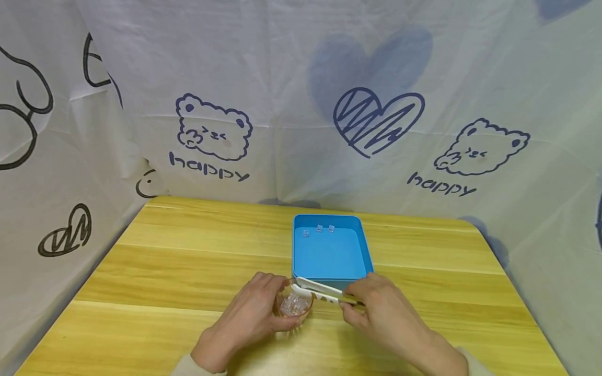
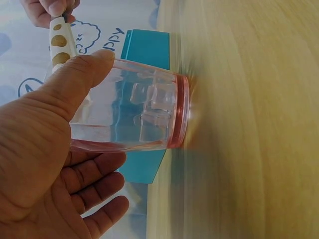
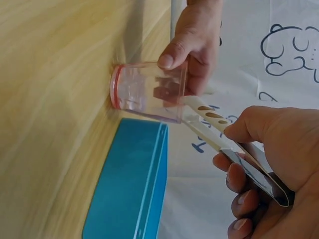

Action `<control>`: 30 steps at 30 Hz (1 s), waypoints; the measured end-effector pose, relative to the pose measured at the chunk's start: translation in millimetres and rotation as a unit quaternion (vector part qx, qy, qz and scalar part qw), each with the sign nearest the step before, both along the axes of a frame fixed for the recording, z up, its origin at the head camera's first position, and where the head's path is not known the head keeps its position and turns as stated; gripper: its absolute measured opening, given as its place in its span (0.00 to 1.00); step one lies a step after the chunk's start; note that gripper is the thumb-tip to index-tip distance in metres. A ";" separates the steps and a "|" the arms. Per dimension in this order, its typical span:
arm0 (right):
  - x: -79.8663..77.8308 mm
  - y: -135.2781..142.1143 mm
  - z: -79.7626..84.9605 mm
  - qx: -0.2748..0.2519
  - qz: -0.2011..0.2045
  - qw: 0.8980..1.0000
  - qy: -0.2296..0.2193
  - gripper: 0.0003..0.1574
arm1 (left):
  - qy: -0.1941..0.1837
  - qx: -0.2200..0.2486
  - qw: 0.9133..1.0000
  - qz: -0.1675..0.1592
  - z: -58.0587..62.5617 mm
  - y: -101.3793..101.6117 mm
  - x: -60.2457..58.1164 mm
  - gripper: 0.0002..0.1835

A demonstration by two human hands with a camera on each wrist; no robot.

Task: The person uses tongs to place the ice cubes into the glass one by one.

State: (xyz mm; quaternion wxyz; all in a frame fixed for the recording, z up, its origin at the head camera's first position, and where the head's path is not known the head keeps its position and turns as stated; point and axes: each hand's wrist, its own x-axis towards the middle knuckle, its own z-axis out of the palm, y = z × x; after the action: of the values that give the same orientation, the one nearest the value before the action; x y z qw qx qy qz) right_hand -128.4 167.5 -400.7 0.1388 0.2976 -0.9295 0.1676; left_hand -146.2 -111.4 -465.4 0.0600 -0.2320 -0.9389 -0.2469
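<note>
A clear cup (image 2: 180, 112) with a pinkish-red base stands on the table, several clear cubes (image 1: 293, 305) lying at its bottom. My left hand (image 1: 251, 313) holds it from the left, thumb on one side and fingers on the other. White kitchen tongs (image 1: 322, 288), with oval holes in their arms, are gripped between thumb and fingers of my right hand (image 1: 383, 308). Their tips are slightly apart, right at the cup's rim, with no cube visible between them. Just beyond the cup sits a blue tray (image 1: 331, 261), where three clear cubes (image 1: 319, 228) rest near the back edge.
The wooden table (image 1: 188, 250) extends to both sides of the hands. Behind it hangs a white cloth (image 1: 291, 146) printed with bears, hearts and the word happy. More printed cloth (image 1: 89, 156) hangs along the left side.
</note>
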 end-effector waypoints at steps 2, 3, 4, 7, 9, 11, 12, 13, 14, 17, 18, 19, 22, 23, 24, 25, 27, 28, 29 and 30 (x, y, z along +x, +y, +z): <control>-1.4 1.0 2.1 0.003 -0.016 1.000 -0.003 0.05 | -0.003 -0.001 1.000 0.002 0.2 0.2 -0.1 0.39; -2.6 1.4 3.3 0.003 -0.024 1.000 -0.005 0.04 | -0.004 -0.001 1.000 0.002 0.6 0.1 0.0 0.39; -4.0 2.0 4.2 0.003 -0.031 1.000 -0.005 0.05 | -0.006 -0.001 1.000 0.003 0.7 0.0 -0.1 0.39; -9.6 3.9 5.6 -0.003 -0.046 0.999 -0.005 0.06 | -0.011 0.002 1.000 0.002 0.8 -0.1 0.1 0.39; -14.2 5.7 6.0 -0.014 -0.047 0.999 -0.003 0.06 | -0.014 0.001 1.000 0.001 0.8 -0.1 0.4 0.39; -19.1 7.6 5.8 -0.025 -0.048 0.999 0.002 0.06 | -0.019 0.000 1.000 0.002 0.1 -0.1 0.5 0.40; -21.7 8.4 5.6 -0.029 -0.049 0.998 0.006 0.06 | -0.020 -0.001 1.000 0.003 -0.1 0.0 0.6 0.40; -24.3 9.3 5.4 -0.033 -0.052 0.998 0.008 0.05 | -0.022 -0.003 1.000 0.003 -0.3 0.0 0.7 0.40; -27.0 10.2 5.0 -0.036 -0.055 0.998 0.011 0.05 | -0.021 -0.003 1.000 0.003 -0.5 0.1 0.6 0.40; -35.4 11.6 3.6 -0.036 -0.075 0.997 0.006 0.04 | -0.016 -0.005 1.000 0.002 -1.5 0.2 0.2 0.40; -38.4 11.8 3.0 -0.034 -0.082 0.996 0.004 0.04 | -0.014 -0.006 1.000 0.001 -1.5 0.2 0.0 0.40; -41.6 12.0 2.3 -0.033 -0.089 0.995 0.000 0.04 | -0.013 -0.006 1.000 0.000 -1.8 0.1 -0.1 0.40; -52.2 12.4 -0.6 -0.027 -0.103 0.994 -0.001 0.05 | -0.013 -0.007 1.000 0.001 -2.0 -0.2 -0.5 0.40; -56.0 12.7 -1.8 -0.026 -0.106 0.994 0.001 0.05 | -0.014 -0.007 1.000 0.002 -1.9 -0.2 -0.5 0.40; -59.8 13.0 -3.1 -0.024 -0.109 0.994 0.003 0.06 | -0.015 -0.007 1.000 0.002 -1.7 -0.3 -0.5 0.40; -63.6 13.3 -4.4 -0.021 -0.112 0.993 0.003 0.06 | -0.017 -0.007 1.000 0.003 -1.7 -0.4 -0.5 0.40; -70.9 13.8 -6.7 -0.017 -0.119 0.993 0.003 0.07 | -0.018 -0.008 1.000 0.004 -1.5 -0.4 -0.5 0.40; -74.4 13.7 -7.7 -0.016 -0.123 0.992 0.001 0.07 | -0.019 -0.008 1.000 0.004 -1.5 -0.4 -0.6 0.40; -77.9 13.5 -8.8 -0.014 -0.128 0.992 -0.001 0.07 | -0.019 -0.008 1.000 0.003 -1.5 -0.4 -0.6 0.40; -81.1 12.9 -9.5 -0.011 -0.133 0.991 -0.005 0.08 | -0.020 -0.008 1.000 0.003 -1.4 -0.5 -0.6 0.40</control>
State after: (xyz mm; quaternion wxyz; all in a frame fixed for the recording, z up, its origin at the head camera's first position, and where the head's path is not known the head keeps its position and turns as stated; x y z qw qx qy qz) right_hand -209.5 180.5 -410.3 0.1586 0.1686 -0.9597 0.1595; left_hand -146.8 -111.9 -466.8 0.0405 -0.2250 -0.9424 -0.2440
